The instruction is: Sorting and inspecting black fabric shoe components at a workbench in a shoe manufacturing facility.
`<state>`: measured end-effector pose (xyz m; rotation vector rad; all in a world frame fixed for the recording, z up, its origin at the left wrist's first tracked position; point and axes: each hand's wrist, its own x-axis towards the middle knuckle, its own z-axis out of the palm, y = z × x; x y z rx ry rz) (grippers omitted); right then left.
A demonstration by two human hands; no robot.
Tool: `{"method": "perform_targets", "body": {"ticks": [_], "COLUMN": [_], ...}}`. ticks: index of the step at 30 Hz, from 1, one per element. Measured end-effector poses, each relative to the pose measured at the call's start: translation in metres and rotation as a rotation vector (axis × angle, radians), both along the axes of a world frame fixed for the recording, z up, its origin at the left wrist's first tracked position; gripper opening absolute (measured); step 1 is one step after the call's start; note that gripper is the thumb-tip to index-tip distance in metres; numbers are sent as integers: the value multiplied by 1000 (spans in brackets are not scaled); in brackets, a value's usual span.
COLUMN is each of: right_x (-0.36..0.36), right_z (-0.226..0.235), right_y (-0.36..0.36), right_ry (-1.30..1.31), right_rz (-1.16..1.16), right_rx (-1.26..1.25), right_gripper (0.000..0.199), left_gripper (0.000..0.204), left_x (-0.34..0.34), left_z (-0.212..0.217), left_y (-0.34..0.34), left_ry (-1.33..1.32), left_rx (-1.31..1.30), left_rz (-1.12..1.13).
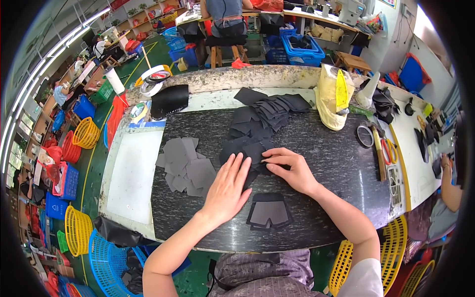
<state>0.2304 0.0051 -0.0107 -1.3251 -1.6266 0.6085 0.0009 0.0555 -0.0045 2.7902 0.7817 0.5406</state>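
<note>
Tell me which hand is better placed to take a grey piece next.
Probably the left hand: it lies flat, right beside the grey pile, while the right hand is farther off, curled at the black pieces.

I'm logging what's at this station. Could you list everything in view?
Worktable: one, mottled black top, centre
Grey pieces: many, grey, left of the hands
Black pieces: many, black, beyond and under the hands
Layered piece: one, grey on black, near the front edge
Tape rolls: at least two, white, far left corner
Container: one, pale yellow, far right
Nozzle bottle: one, white, beside the container
Scissors: one pair, orange-handled, right
Wooden-handled tool: one, brown, beside the scissors
Baskets: several, yellow, blue and red, around the table
Other people: at least four, mixed clothing, left, beyond and right
Patterned clothing: greyish purple, lower edge
Left hand: one, bare, fingers over the black pieces
Right hand: one, bare, fingertips at the black pieces
</note>
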Motion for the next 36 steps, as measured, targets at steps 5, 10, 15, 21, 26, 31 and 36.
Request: {"method": "perform_targets", "body": {"ticks": [5, 10, 15, 21, 26, 31, 36], "right_x": [13, 25, -21, 15, 6, -22, -91], "right_z": [-7, 38, 20, 37, 39, 37, 27], "right_y": [10, 4, -27, -5, -75, -110, 2], "right_ry": [213, 400, -306, -224, -496, -479, -314], "right_rz": [29, -451, -134, -359, -96, 159, 237], "right_rx": [-156, 186, 213, 303, 546, 115, 216], "right_gripper": [19, 28, 51, 24, 24, 31, 46], "left_gripper": [71, 65, 64, 60, 44, 30, 22], "left_x": [23, 14, 16, 13, -6, -75, -80], "left_z": [1, -11, -16, -21, -7, 20, 9], "left_y": [-12, -4, -5, -2, 13, 41, 39], "left_ry": [72, 2, 15, 22, -217, -39, -213], "left_rx": [181, 56, 87, 112, -39, 48, -86], "left_rz": [-184, -210, -202, -230, -271, 275, 176]}}
